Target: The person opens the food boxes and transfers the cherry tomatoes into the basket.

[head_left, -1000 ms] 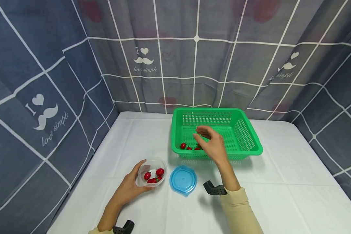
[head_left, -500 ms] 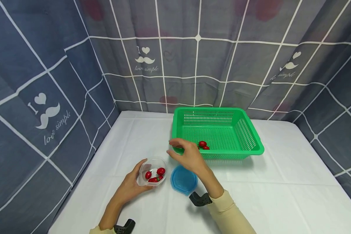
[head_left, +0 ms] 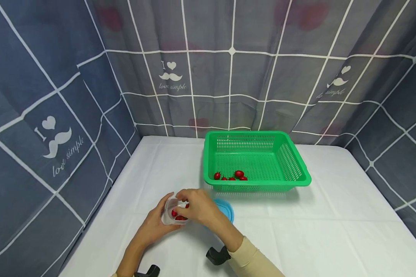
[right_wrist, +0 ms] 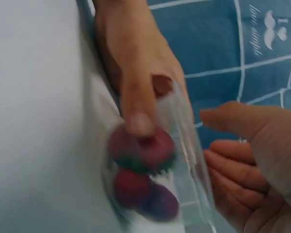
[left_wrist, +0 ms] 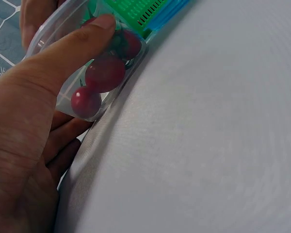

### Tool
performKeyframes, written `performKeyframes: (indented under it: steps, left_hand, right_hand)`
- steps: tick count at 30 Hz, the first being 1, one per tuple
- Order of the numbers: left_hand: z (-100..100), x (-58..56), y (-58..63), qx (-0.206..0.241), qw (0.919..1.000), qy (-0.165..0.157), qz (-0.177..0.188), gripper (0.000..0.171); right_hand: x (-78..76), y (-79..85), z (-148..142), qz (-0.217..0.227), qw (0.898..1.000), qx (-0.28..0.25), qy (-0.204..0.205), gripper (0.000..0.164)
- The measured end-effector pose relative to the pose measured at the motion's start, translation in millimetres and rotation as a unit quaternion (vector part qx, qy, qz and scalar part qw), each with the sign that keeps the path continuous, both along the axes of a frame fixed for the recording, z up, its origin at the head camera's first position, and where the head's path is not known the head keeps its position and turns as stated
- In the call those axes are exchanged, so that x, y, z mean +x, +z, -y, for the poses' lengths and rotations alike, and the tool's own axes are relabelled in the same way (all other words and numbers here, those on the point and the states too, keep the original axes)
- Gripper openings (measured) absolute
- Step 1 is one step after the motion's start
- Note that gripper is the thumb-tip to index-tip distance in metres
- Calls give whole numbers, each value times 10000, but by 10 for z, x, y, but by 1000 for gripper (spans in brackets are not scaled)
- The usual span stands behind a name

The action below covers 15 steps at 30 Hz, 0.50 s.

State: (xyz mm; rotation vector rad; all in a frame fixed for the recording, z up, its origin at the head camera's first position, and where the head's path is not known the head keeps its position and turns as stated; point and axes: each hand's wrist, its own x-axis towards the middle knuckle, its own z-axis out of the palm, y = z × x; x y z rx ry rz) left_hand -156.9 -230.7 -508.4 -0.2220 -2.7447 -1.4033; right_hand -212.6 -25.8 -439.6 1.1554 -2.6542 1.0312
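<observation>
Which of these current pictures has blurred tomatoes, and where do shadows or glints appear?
Right wrist view: tomatoes and cup look blurred; head view: mostly sharp, with a soft shadow on the table along the near side of the basket; left wrist view: tomatoes clearer, with a small glint on the lowest tomato.

Right sleeve: your plain, pale-beige cloth sleeve (head_left: pixel 254 261)
Right wrist: your black, bent, blocky camera (head_left: pixel 217 256)
Left wrist: your matching black camera (head_left: pixel 151 271)
</observation>
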Motion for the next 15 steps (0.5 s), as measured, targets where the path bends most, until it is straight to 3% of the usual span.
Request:
performKeyframes:
  steps: [6,15]
  left_hand:
    - [-13,7,-31,-52,10000,33,9,106]
    - [1,0,-30,-160,9998,44,-87,105]
  right_hand:
    - [78,-137,153,-182,9987,444,-179,17]
    - [119,-153,275,-212,9958,747,-495,9]
